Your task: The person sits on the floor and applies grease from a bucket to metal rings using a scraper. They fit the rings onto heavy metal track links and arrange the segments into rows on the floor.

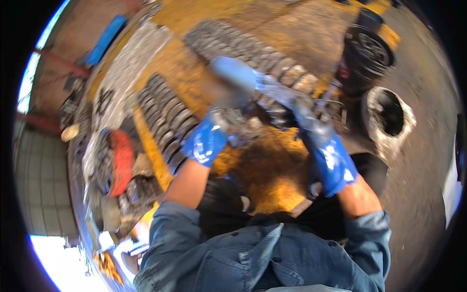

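Both hands wear blue gloves, dirty and greyish at the fingers. My right hand [316, 129] is closed round a long blue tool [275, 90], which reaches left to a round, disc-like head [231, 80] blurred by motion. Its exact kind does not show. To the left, my left hand [209, 138] has its fingers curled at a greyish metal part [248, 130], just below the round head. Blur hides the part's shape and the fingertips. Beyond the hands runs a long double row of dark ribbed metal parts [243, 46], and another row [168, 109] lies beside my left hand.
A black bucket [367, 53] of dark pieces and a whitish sack-lined container [389, 114] stand at right. At left sit a red round container [120, 163] with metal pieces and a yellow bar [151, 141]. Underneath is a stained yellow surface [272, 180].
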{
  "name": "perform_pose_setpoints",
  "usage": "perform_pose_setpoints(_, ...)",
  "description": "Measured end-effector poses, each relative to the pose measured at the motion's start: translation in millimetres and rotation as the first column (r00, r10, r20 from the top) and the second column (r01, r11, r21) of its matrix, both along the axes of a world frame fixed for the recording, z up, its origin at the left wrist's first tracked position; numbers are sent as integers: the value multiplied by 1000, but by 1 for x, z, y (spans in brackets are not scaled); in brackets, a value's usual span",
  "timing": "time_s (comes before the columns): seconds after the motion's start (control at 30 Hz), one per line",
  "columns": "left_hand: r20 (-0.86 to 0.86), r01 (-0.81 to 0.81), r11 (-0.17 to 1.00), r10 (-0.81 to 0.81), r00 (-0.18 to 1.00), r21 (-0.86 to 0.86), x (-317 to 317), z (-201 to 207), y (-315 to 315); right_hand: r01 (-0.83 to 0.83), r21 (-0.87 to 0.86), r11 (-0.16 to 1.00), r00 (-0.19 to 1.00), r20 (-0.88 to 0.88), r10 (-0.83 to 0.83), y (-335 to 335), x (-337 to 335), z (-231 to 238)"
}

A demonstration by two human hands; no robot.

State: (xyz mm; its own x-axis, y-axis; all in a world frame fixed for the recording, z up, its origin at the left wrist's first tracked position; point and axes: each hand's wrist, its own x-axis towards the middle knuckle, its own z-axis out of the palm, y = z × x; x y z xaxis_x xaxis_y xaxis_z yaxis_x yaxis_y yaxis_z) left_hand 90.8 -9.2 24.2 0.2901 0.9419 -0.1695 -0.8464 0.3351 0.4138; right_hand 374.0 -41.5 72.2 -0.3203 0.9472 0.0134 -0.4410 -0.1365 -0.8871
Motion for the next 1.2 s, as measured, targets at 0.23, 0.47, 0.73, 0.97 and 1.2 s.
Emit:
perform_pose_setpoints(0.23, 38, -65, 985, 72, 997, -158, -1, 3, -13, -132, -49, 990, 991, -39, 130, 4, -26, 1)
perform_pose_setpoints(0.47, 35, -36, 995, 40, 999, -94, 3, -8, -5, -131, 74, 989, 988, 93, 124, 11, -24, -28)
perform_pose_setpoints(0.73, 209, -86, 982, 121, 970, -167, 8, 5, -11, -245, -43, 969, 969, 7, 245, 4, -26, -28)
perform_pose_setpoints(0.97, 199, -80, 987, 52, 979, 137, 3, -5, -5, -280, -128, 952, 949, 113, 294, -4, -25, -24)
perform_pose_setpoints(1.2, -169, -325, 944, 331, 928, 62, -19, -25, 8, -351, -216, 911, 922, 92, 376, -6, -29, -23)
